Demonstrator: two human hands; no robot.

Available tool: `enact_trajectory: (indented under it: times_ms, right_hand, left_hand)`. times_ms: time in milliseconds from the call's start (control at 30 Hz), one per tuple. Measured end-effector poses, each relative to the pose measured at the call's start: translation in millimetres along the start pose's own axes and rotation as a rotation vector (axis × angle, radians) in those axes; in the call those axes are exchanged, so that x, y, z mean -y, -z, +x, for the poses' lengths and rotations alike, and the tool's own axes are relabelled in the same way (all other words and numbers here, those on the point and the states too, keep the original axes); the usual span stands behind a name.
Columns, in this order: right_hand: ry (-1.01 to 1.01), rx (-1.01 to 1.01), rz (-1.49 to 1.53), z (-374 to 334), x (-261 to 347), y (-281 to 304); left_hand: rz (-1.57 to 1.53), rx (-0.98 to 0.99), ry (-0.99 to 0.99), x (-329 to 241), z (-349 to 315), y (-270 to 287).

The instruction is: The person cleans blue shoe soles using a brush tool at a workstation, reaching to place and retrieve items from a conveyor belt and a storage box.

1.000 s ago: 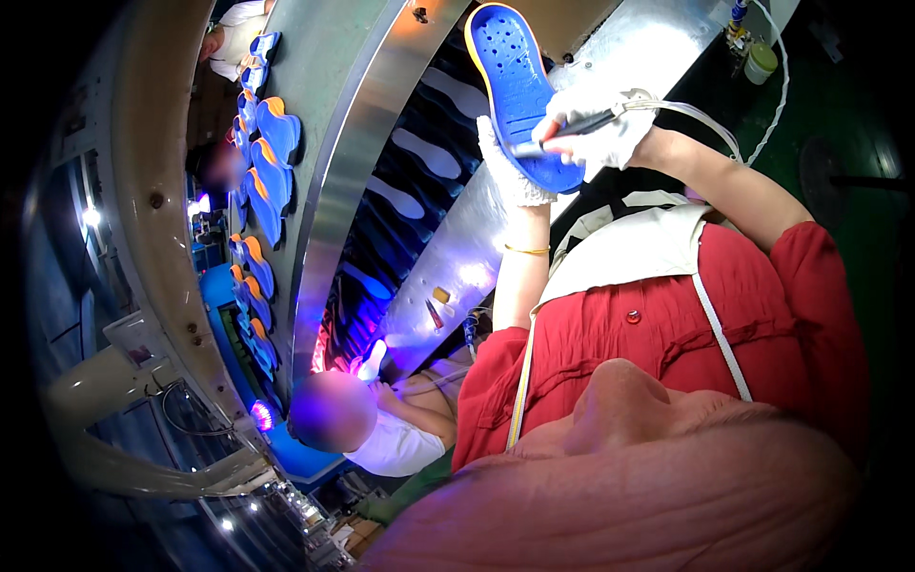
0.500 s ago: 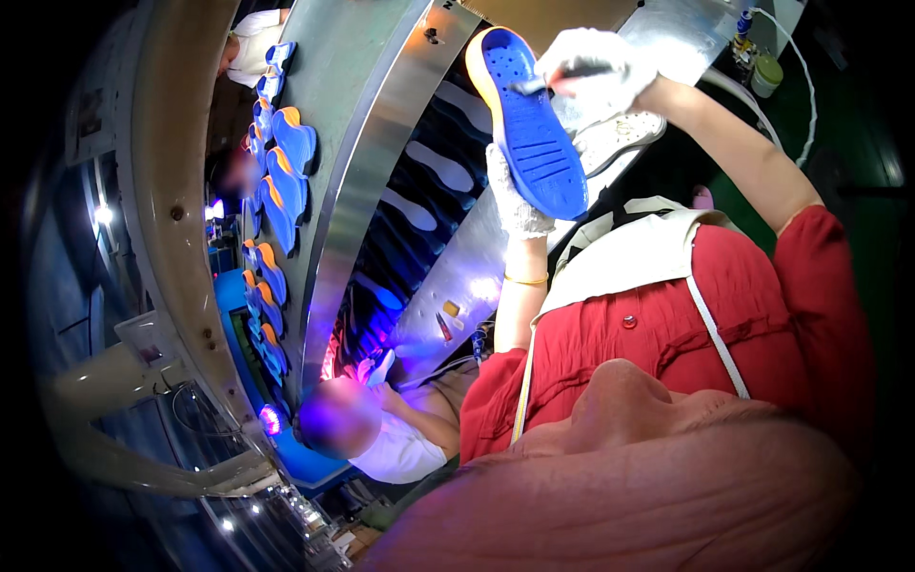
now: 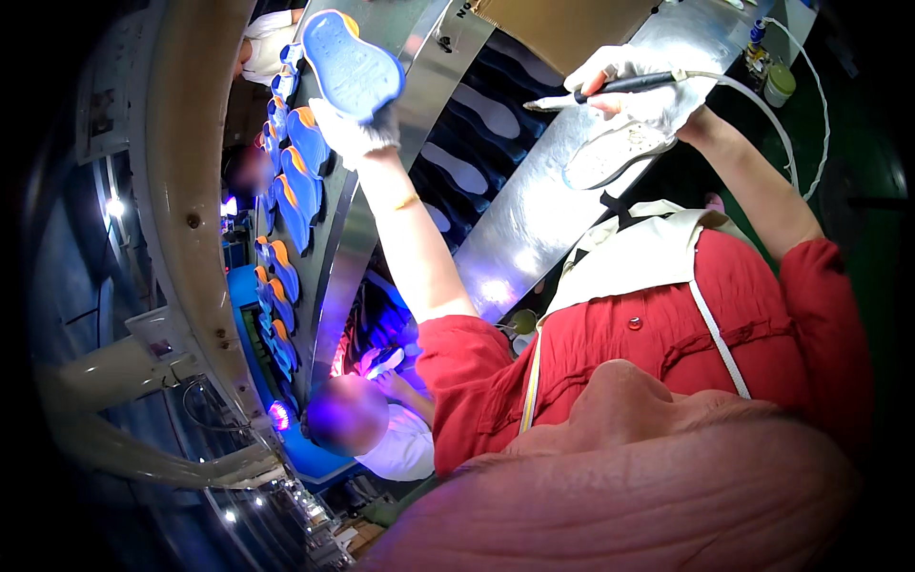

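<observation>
In my gloved left hand (image 3: 357,135) is a blue shoe sole (image 3: 351,71) with an orange edge, held over the green conveyor belt (image 3: 381,24); the sole covers some of the fingers. My gloved right hand (image 3: 653,91) grips a dark-handled glue brush (image 3: 624,84), its pale bristle tip pointing left and a white hose running from its back end. Just below that hand, a white sole-shaped piece (image 3: 610,157) lies on the metal bench (image 3: 534,191). Several blue-and-orange soles (image 3: 303,153) sit in rows along the belt's far side.
Below the belt's metal edge, a shelf carries dark soles and white sole-shaped pieces (image 3: 486,110). A cardboard box (image 3: 553,24) stands at the back. A co-worker in white (image 3: 400,446) sits farther along the belt, near purple light. The hose (image 3: 786,143) loops at right beside a yellowish container (image 3: 780,84).
My left hand has carried the blue sole leftward from above the bench to over the belt. The brush, which was on the sole, is now apart from it in my right hand.
</observation>
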State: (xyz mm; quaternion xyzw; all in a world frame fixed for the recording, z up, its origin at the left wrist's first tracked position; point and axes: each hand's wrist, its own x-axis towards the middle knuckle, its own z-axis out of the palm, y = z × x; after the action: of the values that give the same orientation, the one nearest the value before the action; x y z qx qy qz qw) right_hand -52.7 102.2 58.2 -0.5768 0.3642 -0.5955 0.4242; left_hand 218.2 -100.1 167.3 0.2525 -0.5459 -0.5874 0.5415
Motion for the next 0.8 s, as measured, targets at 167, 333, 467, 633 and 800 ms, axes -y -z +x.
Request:
enact_trajectory:
  times_ms: [167,333,467,633,800]
  right_hand:
    - [-0.164,-0.064,0.091,-15.0,-11.5,2.8]
    - [-0.247,-0.147,0.163,-19.1,-25.0,8.7]
    - [-0.333,-0.115,0.193,-22.0,-40.3,1.8]
    - [-0.42,-0.105,0.191,-21.4,-54.6,1.2]
    - [-0.452,-0.062,0.269,-24.2,-57.2,4.5]
  left_hand:
    - [1.077,-0.281,-0.168,17.3,26.2,57.5]
    - [1.674,-0.257,-0.847,4.9,6.6,105.5]
    - [2.014,-0.429,-0.817,-18.6,-20.4,146.0]
    - [2.131,-0.487,-0.332,-35.5,-36.8,197.8]
    - [1.997,-0.306,-0.527,-39.9,-35.1,198.0]
